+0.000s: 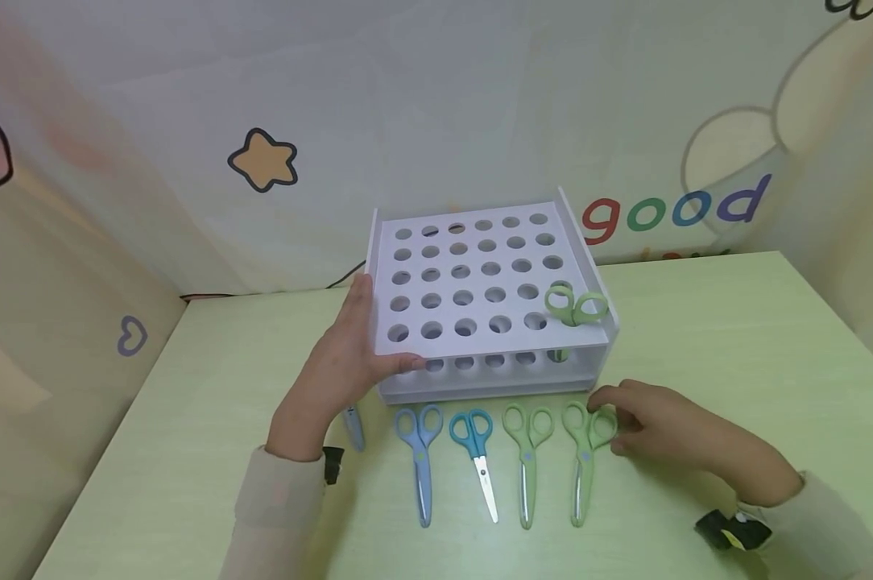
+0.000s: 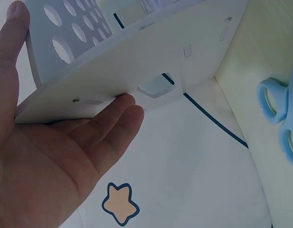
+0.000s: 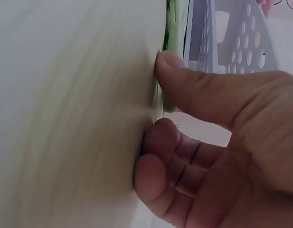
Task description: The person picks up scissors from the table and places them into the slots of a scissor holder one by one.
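Note:
A white rack (image 1: 480, 282) with rows of round holes stands on the table. My left hand (image 1: 338, 354) grips its left side wall, thumb across the front and fingers along the outside; the left wrist view shows those fingers (image 2: 120, 114) against the panel. Green scissors (image 1: 576, 310) stand handles up in the front right hole. At the right end of a row, my right hand (image 1: 654, 423) pinches a handle ring of other green scissors (image 1: 583, 475), which lie on the table. The right wrist view shows the thumb (image 3: 172, 64) against the green handle, other fingers curled near the tabletop.
Left of those scissors lie another green pair (image 1: 527, 475), a teal pair with bare blades (image 1: 473, 435) and a blue pair (image 1: 422, 467). A further blue pair (image 1: 353, 427) is partly hidden by my left arm. A printed cloth wall (image 1: 436, 105) stands behind the table.

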`<state>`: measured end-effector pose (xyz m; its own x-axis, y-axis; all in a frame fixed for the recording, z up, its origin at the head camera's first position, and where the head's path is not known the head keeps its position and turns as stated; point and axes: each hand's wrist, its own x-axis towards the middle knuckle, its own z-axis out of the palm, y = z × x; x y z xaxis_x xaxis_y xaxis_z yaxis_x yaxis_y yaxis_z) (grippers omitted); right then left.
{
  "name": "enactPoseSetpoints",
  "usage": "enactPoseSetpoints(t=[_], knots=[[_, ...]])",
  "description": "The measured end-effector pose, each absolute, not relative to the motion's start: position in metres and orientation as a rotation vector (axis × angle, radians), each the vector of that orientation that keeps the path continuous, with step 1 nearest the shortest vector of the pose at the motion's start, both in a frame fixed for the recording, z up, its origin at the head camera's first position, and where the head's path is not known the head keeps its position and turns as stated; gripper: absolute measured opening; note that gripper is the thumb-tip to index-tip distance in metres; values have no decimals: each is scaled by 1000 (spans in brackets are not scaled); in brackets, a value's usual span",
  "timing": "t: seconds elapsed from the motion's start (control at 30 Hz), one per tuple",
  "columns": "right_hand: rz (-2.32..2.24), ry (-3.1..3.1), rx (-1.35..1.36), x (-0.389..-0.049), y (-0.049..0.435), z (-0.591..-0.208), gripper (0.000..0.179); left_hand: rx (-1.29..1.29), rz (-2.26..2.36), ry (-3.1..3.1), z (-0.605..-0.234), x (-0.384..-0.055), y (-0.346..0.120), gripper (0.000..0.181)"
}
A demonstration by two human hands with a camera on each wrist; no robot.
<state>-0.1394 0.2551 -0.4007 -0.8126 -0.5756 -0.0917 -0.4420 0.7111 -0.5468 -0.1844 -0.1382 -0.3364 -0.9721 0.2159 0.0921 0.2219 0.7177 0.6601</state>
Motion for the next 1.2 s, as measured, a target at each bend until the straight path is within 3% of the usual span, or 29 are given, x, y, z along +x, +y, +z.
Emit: enactPoseSetpoints(t=[0.33,0.97,1.2], knots=[[-632,2690,-757,-140,265,-394,33,-365,-1106,-2911,-337,-184,-138,123],[-1020,2510,-721,-145,289,-375,28,-348,-1091,-2928,-335,-184,-138,125],[-1366,2245,-702,-148,296,-371,17,-365,-1112,-2916,-336,-184,-138,125]])
